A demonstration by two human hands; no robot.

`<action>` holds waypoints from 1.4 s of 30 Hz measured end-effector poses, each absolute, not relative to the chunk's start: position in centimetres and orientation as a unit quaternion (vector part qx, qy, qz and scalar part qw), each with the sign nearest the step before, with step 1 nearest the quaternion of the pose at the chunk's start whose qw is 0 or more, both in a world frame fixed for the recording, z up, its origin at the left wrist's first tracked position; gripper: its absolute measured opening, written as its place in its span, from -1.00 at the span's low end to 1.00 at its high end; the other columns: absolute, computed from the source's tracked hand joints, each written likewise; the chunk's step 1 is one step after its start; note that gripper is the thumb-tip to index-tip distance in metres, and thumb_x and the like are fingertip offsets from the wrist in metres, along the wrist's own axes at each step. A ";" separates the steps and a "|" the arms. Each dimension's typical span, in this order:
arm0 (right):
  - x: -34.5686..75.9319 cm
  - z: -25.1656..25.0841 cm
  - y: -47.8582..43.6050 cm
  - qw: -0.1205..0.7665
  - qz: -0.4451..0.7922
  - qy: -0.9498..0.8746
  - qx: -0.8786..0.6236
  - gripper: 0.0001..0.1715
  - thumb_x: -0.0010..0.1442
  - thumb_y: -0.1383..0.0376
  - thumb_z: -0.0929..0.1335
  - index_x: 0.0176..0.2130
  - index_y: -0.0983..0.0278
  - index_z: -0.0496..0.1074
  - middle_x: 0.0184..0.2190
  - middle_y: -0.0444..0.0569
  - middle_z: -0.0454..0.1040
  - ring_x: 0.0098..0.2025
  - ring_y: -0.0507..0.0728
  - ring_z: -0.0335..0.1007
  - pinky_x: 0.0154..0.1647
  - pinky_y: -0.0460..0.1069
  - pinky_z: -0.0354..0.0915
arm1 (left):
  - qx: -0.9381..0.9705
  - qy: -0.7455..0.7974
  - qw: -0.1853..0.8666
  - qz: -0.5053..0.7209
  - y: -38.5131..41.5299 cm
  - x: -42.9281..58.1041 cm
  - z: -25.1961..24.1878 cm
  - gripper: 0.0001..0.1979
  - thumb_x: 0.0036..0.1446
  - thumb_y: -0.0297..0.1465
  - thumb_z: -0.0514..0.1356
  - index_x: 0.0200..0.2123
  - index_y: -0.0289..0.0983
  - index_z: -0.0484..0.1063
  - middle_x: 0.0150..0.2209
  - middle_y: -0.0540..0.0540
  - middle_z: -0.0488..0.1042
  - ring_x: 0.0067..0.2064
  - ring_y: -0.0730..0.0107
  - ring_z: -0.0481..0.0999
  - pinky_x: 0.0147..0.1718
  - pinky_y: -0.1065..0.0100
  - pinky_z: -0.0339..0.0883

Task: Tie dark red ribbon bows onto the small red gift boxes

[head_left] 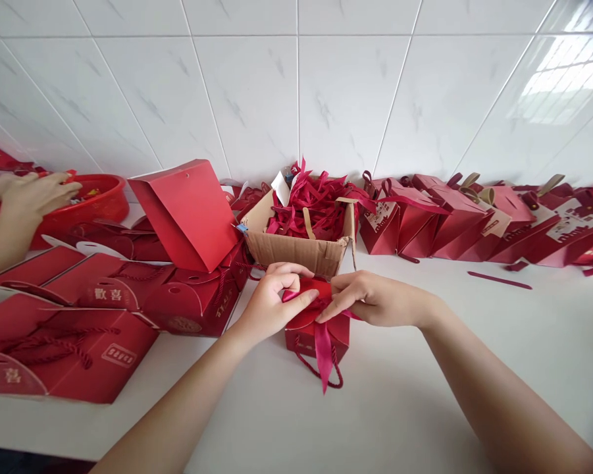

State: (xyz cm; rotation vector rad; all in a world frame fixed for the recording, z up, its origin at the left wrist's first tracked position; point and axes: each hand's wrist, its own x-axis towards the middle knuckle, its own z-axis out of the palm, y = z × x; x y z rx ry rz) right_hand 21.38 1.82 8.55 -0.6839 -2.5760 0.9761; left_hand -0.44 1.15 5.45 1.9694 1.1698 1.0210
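A small red gift box (301, 340) stands on the white table in front of me, with a twisted red cord handle (339, 382) drooping down its near side. A magenta ribbon (323, 349) lies over its top, one tail hanging down the front. My left hand (279, 297) is closed at the box's upper left, thumb and fingers pinching a part of the ribbon. From the other side, my right hand (370, 299) has its index finger pointing down onto the ribbon. Its other fingers are curled, and a bit of ribbon shows beneath them. The hands partly cover the box top.
A cardboard box (296, 253) of loose ribbons stands behind. Finished-looking red boxes (444, 224) line the wall at right; larger red boxes (113, 286) fill the left. Another person's hands (34, 197) are over a red basin (103, 204). A ribbon strip (499, 280) lies at right.
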 end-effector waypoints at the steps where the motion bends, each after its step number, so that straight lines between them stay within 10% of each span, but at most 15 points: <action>1: 21.4 8.5 1.9 0.159 0.339 -0.896 -0.240 -0.46 0.17 0.58 0.19 -0.11 0.17 0.58 -0.20 -0.02 0.49 -0.27 0.01 0.38 -0.25 -0.09 0.29 | 0.746 0.438 0.314 0.392 0.9 -0.3 5.6 -0.56 0.05 -0.35 0.22 -0.64 -0.23 -0.03 -0.14 -0.10 0.54 0.05 0.19 0.35 0.04 0.15 0.20; 11: 21.4 8.6 1.9 0.226 0.337 -0.876 -0.261 -0.92 0.26 0.39 0.24 -0.20 0.26 0.29 -0.47 -0.18 0.34 -0.47 -0.04 0.17 -0.46 -0.13 0.15 | 0.698 0.435 0.372 0.431 0.1 1.0 5.4 -0.45 0.03 -0.31 0.23 -0.65 -0.21 -0.18 -0.43 -0.09 0.59 0.04 0.13 0.47 -0.06 0.17 0.36; 31: 20.4 7.9 2.3 0.295 0.235 -0.862 -0.338 -0.94 0.25 0.42 0.19 -0.28 0.26 0.17 -0.40 -0.13 0.33 -0.43 -0.01 0.19 -0.44 -0.12 0.14 | 0.778 0.431 0.275 0.364 0.0 0.9 5.5 -0.46 0.03 -0.30 0.21 -0.63 -0.23 -0.20 -0.66 0.00 0.32 -0.14 0.14 0.52 -0.12 0.21 0.37; 42: 22.3 11.2 -0.9 0.061 0.166 -0.860 -0.478 -0.71 0.14 0.07 0.39 -0.32 0.22 0.34 -0.35 -0.08 0.42 -0.42 0.05 0.28 -0.50 -0.08 0.08 | 0.760 0.439 0.293 0.380 0.0 1.0 5.7 -0.46 0.01 -0.34 0.23 -0.63 -0.22 -0.20 -0.62 -0.02 0.40 -0.08 0.09 0.53 -0.17 0.17 0.37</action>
